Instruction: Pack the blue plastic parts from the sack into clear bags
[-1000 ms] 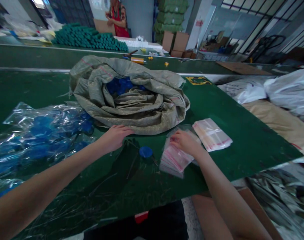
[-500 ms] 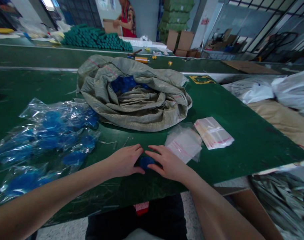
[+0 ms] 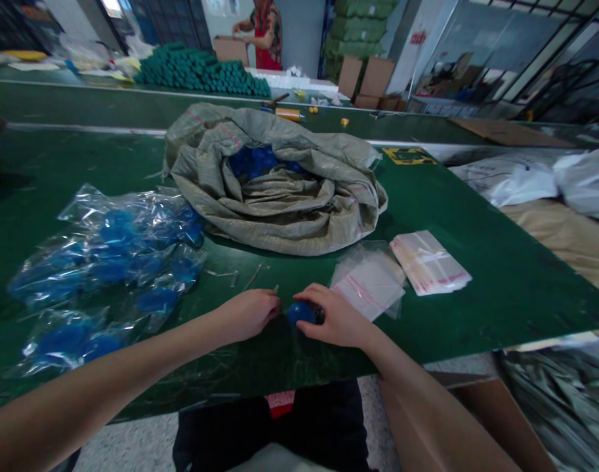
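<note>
A small blue plastic cap [image 3: 300, 313] lies at the near side of the green table [image 3: 500, 275], with my right hand [image 3: 336, 319] curled over it. My left hand [image 3: 245, 314] sits just left of the cap, fingers bunched, touching nothing I can make out. Beyond my hands, several clear plastic bags of blue caps [image 3: 117, 262] lie to the left. Flat clear bags with red stripes [image 3: 368, 282] and a stack of them [image 3: 430, 262] lie to the right. A rolled grey-green woven sack [image 3: 274, 223] holds more blue pieces [image 3: 254, 162].
Thin metal pieces [image 3: 233, 277] lie near my left hand. White sacks [image 3: 510, 183] sit beyond the right table edge, with a cardboard box [image 3: 496, 419] below it. On a farther green table, a person [image 3: 264, 36] handles a carton behind teal rolls [image 3: 201, 72].
Both hands have stayed at the blue cap, and my right hand has closed further over it. The view has shifted slightly, so the table contents appear a little to the right.
</note>
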Available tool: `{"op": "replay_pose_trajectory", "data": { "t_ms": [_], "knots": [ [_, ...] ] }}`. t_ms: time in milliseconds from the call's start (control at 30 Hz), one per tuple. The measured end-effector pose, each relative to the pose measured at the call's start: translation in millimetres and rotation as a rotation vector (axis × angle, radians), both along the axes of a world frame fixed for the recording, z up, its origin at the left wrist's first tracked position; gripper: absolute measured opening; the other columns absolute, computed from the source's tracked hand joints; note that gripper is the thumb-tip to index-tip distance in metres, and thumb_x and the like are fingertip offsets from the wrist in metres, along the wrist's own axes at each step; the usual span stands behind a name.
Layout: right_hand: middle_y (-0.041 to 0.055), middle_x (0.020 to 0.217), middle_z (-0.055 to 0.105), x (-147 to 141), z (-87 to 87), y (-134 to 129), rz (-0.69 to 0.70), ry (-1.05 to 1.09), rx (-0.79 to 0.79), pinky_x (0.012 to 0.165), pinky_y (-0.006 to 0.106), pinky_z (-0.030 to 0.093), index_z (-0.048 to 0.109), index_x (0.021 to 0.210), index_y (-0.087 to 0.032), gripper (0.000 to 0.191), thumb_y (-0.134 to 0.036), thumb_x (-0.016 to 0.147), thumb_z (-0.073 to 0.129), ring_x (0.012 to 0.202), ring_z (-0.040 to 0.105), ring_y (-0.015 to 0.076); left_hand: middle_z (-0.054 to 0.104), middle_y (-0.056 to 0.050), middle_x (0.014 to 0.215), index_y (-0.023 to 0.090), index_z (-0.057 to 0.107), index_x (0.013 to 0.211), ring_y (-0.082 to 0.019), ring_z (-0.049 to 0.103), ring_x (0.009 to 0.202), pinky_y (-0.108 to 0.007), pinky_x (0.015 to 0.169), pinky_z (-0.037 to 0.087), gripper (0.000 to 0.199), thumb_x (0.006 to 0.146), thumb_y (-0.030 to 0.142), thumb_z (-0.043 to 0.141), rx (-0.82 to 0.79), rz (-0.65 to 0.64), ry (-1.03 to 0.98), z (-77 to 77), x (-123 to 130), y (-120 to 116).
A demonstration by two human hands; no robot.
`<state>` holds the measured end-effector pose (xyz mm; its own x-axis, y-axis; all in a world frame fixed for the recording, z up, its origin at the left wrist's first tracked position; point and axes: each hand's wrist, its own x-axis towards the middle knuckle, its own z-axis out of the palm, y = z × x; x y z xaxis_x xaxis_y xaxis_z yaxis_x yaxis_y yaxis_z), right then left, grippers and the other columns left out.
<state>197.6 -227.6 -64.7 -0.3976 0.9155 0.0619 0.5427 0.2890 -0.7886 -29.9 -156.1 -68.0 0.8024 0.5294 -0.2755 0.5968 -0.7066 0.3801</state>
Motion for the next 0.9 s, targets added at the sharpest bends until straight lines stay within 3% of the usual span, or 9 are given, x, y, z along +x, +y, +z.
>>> {"op": "replay_pose_trajectory", "data": {
  "t_ms": [133, 233, 300, 367, 467, 667, 767, 833, 900],
  "knots": [
    [0.0042, 0.098, 0.067, 9, -8.4, 5, -0.301, 0.338, -0.196, 0.079, 0.032, 0.048, 0.069, 0.104, -0.02, 0.025, -0.025, 0.083, 0.058, 0.088, 0.061, 0.0175, 0.066, -0.01, 0.091, 0.016, 0.064, 0.081, -0.022, 0.064, 0.083, -0.036, 0.077, 0.052, 0.021, 0.088, 0.013, 0.044, 0.098, 0.057, 0.04, 6.7, -21, 19],
    [0.0014, 0.088, 0.069, 11, -20.6, 7, -0.468, 0.654, -0.341, 0.077, 0.032, 0.048, 0.07, 0.095, -0.021, 0.02, -0.034, 0.08, 0.063, 0.08, 0.062, 0.0166, 0.063, -0.014, 0.12, 0.016, 0.063, 0.084, -0.027, 0.059, 0.114, -0.043, 0.097, 0.049, 0.014, 0.087, 0.018, 0.049, 0.159, 0.056, -0.09, 5.5, -26, 19],
    [0.0006, 0.085, 0.069, 7, -26.3, 7, -0.522, 0.803, -0.39, 0.077, 0.031, 0.049, 0.069, 0.091, -0.021, 0.021, -0.037, 0.076, 0.069, 0.078, 0.063, 0.0158, 0.048, -0.018, 0.144, 0.014, 0.062, 0.102, -0.031, 0.048, 0.132, -0.047, 0.108, 0.042, 0.022, 0.089, 0.029, 0.052, 0.133, 0.126, -0.191, 1.5, -19, 11],
    [0.0006, 0.086, 0.07, 1, -28.5, 6, -0.531, 0.899, -0.42, 0.079, 0.031, 0.05, 0.069, 0.091, -0.021, 0.025, -0.037, 0.072, 0.075, 0.079, 0.064, 0.0156, 0.035, -0.02, 0.154, 0.012, 0.052, 0.127, -0.032, 0.041, 0.139, -0.049, 0.113, 0.037, 0.05, 0.089, 0.044, 0.055, 0.038, 0.199, -0.259, -3.7, -5, 0],
    [0.0016, 0.086, 0.072, -10, -26.8, 2, -0.506, 1.06, -0.466, 0.084, 0.036, 0.053, 0.067, 0.089, -0.02, 0.027, -0.041, 0.073, 0.076, 0.085, 0.068, 0.0182, 0.039, -0.019, 0.153, 0.012, 0.042, 0.141, -0.031, 0.041, 0.14, -0.048, 0.116, 0.034, 0.072, 0.085, 0.054, 0.059, -0.102, 0.202, -0.388, -10.3, 19, -13],
    [0.0042, 0.095, 0.075, -27, -17.8, -5, -0.488, 1.344, -0.372, 0.102, 0.045, 0.048, 0.066, 0.086, -0.022, 0.028, -0.049, 0.081, 0.069, 0.111, 0.065, 0.024, 0.067, -0.008, 0.123, 0.019, 0.056, 0.127, -0.022, 0.064, 0.112, -0.041, 0.101, 0.051, 0.049, 0.085, 0.043, 0.065, -0.301, 0.275, -0.634, -19.9, 48, -21],
    [0.0056, 0.105, 0.075, -26, -11.3, -1, -0.451, 1.404, -0.344, 0.11, 0.046, 0.041, 0.068, 0.093, -0.023, 0.03, -0.051, 0.084, 0.065, 0.123, 0.059, 0.0242, 0.059, -0.012, 0.135, 0.019, 0.061, 0.125, -0.027, 0.054, 0.127, -0.046, 0.109, 0.044, 0.041, 0.086, 0.034, 0.063, -0.084, 0.151, -0.593, -24.7, 48, -18],
    [0.0049, 0.11, 0.074, -24, -8.2, 4, -0.442, 1.437, -0.325, 0.114, 0.045, 0.037, 0.069, 0.097, -0.023, 0.031, -0.052, 0.085, 0.063, 0.126, 0.057, 0.023, 0.04, -0.016, 0.153, 0.016, 0.052, 0.137, -0.033, 0.032, 0.144, -0.054, 0.117, 0.03, 0.055, 0.086, 0.034, 0.062, 0.134, 0.144, -0.54, -26.7, 45, -15],
    [0.0042, 0.112, 0.074, -25, -7.5, 8, -0.431, 1.44, -0.322, 0.115, 0.044, 0.035, 0.069, 0.1, -0.024, 0.032, -0.052, 0.086, 0.062, 0.127, 0.057, 0.0221, 0.024, -0.019, 0.16, 0.013, 0.037, 0.149, -0.038, 0.015, 0.149, -0.062, 0.117, 0.023, 0.07, 0.087, 0.039, 0.059, 0.221, 0.172, -0.456, -26.6, 41, -15]
  ]
}}
